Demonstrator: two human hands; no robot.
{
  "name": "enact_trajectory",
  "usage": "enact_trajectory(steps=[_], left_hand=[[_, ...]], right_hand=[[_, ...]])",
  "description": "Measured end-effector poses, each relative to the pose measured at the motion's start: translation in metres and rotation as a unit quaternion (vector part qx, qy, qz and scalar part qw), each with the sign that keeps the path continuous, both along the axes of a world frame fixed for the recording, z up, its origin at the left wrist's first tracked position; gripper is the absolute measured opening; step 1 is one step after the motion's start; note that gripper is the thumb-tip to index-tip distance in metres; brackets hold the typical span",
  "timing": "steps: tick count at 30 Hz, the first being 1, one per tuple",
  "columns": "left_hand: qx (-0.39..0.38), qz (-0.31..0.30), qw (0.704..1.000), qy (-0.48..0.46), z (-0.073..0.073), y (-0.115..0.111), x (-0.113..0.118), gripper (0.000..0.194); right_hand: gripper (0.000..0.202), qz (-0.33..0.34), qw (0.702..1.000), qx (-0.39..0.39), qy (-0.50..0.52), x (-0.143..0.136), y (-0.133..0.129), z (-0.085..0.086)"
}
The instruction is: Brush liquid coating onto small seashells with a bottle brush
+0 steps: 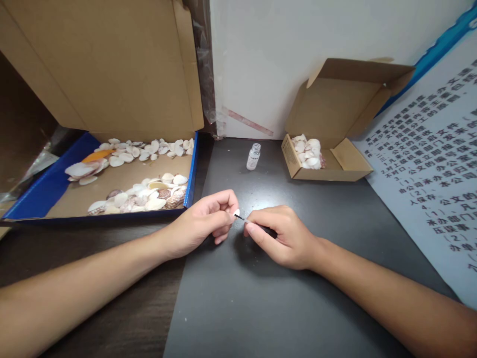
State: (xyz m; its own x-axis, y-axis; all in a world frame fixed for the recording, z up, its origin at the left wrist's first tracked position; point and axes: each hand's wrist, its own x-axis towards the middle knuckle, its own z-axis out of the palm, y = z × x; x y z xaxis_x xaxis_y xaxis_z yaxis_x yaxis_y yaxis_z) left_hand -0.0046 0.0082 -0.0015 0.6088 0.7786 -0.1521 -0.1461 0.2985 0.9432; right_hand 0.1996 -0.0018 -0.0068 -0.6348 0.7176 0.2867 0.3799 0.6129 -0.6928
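My left hand (pixel 208 219) pinches a small white shell (pixel 237 212) between thumb and forefinger; most of it is hidden by the fingertips. In my right hand (pixel 281 233) is a small brush (pixel 243 219) with a dark tip and a black handle. The brush tip points left and meets the shell or lies right beside it; I cannot tell which. Behind the hands a small glass bottle (pixel 253 157) with a white label stands upright, its threaded neck uncapped.
At left, an open blue-edged cardboard box (pixel 93 194) holds many shells (pixel 141 196) and an orange piece (pixel 97 156). A smaller open box (pixel 328 174) at back right contains a pile of white shells (pixel 307 151). A printed sheet (pixel 428 174) flanks the grey mat (pixel 298 318).
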Motion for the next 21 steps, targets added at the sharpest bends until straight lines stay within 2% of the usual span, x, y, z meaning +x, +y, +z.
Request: enact_trajectory(steps=[6,10,14,18,21], left_hand=[[-0.012,0.002,1.0,-0.004,-0.0001,-0.0003,0.0002,0.013],[-0.016,0.003,1.0,-0.009,0.0,-0.0003,0.0001,0.012],[-0.019,0.005,1.0,-0.006,0.001,-0.0002,0.0004,0.012],[-0.019,0.008,1.0,-0.007,0.0013,0.0001,0.0007,0.011],[-0.022,0.01,1.0,-0.007,0.0013,0.0003,0.0008,0.011]], right_hand=[[0.031,-0.055,0.998,-0.013,-0.017,0.0001,-0.0005,0.0001],[0.033,-0.016,1.0,-0.002,-0.007,0.0001,-0.0005,0.0],[0.033,-0.048,0.998,-0.009,-0.026,-0.0003,-0.0004,0.0001],[0.033,-0.013,1.0,-0.008,-0.018,-0.0003,-0.0003,0.0002],[0.032,-0.034,0.999,-0.012,-0.024,-0.0003,-0.0002,0.0003]])
